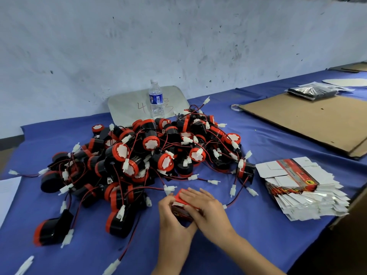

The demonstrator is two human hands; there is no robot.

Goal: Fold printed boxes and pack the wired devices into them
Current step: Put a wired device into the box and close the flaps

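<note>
Printed box point(183, 208) sits on the counter point(258, 245) just in front of the pile of wired devices point(143, 155), near for loading. Flat box blanks point(301, 187) lie right of the pile. Left hand point(170, 215) curls round the box's left end, steadying it. Right hand point(206, 207) lays near-straight fingers across the red top flap, likely pressing it shut.

Past your grip point(198, 207), a scuffed whitish wall point(178, 36) flecked with dark marks backs the table point(268, 245), which is draped in blue cloth point(49, 139). Off to the grip's right, brown cardboard sheets point(307, 124) lie flat on it.
</note>
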